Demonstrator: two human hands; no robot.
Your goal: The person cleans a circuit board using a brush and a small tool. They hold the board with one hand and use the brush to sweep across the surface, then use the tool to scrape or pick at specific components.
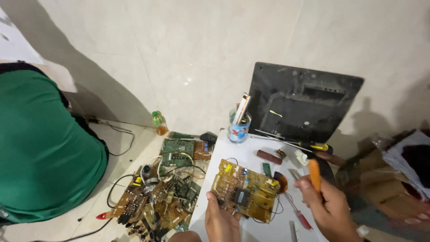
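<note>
— What are we noting, largest first?
— White table (pixel 251 157) is carrying the yellow circuit board (pixel 244 190); our left hand (pixel 221 222) is gripping its near edge. Right hand (pixel 329 206) is closing round an orange-handled tool (pixel 314 175).

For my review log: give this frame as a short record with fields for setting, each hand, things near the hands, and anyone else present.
setting: white table against a tiled wall, seen from above
left hand: grips the near edge of a yellow circuit board
right hand: holds an orange tool handle; its tip is hidden
on table: red screwdriver, yellow screwdriver, clear jar, black back panel leaning on the wall
floor: pile of boards, bottle
other person: green shirt, at left
</note>
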